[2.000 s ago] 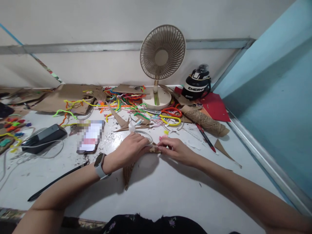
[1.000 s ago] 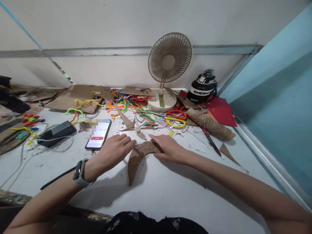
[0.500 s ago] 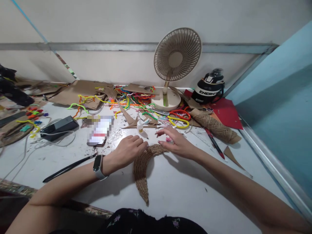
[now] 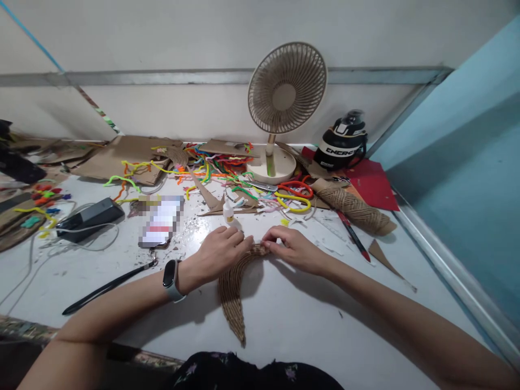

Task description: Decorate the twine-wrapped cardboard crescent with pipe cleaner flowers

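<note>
A crescent-shaped piece (image 4: 231,298) covered in rows of brown jute twine lies on the white table, its pointed end toward me. My left hand (image 4: 221,252), fingers curled and closed, grips its upper left edge. At the crescent's other end my right hand (image 4: 296,249) is pinched shut, thumb and fingertips together at the rim. A small pale bit shows between the two hands, too small to name. Just beyond my left hand stands a small white glue bottle (image 4: 228,213).
Scissors with red and yellow handles (image 4: 293,201), tangled pipe cleaners (image 4: 219,165) and cardboard scraps lie behind. A fan (image 4: 286,89), black jug (image 4: 340,143) and twine roll (image 4: 355,207) stand or lie at back right. A phone (image 4: 161,222) and black box (image 4: 90,218) are left.
My right hand has closed from spread fingers to a pinch at the crescent's upper end, moving closer to my left hand. The view has shifted slightly.
</note>
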`<state>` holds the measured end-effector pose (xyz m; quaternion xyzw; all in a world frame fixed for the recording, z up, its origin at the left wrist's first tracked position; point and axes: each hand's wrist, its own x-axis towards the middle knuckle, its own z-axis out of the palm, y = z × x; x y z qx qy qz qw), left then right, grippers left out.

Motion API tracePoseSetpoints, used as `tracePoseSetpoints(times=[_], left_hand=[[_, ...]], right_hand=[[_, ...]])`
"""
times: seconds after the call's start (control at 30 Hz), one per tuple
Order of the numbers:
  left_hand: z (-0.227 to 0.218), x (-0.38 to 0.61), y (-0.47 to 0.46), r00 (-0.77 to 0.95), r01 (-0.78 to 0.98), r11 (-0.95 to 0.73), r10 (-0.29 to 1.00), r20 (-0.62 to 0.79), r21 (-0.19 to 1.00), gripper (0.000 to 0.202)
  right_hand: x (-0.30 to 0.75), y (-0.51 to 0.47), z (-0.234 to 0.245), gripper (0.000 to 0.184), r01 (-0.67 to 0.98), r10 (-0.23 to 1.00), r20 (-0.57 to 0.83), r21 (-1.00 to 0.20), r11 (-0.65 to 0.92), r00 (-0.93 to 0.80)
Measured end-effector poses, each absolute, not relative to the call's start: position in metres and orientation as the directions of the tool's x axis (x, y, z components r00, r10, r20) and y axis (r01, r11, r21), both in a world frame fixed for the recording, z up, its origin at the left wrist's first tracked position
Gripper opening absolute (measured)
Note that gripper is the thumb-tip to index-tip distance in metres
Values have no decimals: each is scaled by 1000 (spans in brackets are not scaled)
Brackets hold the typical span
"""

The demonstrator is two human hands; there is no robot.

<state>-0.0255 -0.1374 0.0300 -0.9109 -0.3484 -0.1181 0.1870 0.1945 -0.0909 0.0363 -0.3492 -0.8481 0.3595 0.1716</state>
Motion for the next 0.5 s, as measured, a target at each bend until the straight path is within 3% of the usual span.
tracePoseSetpoints(times=[0.3, 0.5], left_hand=[[27, -31, -132, 760, 647, -724, 583, 288, -241, 31], [26, -29, -130, 780, 626, -737, 583, 229, -255, 25]], right_hand=[[197, -86, 33, 18, 610, 769, -192, -734, 300, -609], [192, -82, 20, 18, 661, 797, -199, -687, 301, -570]])
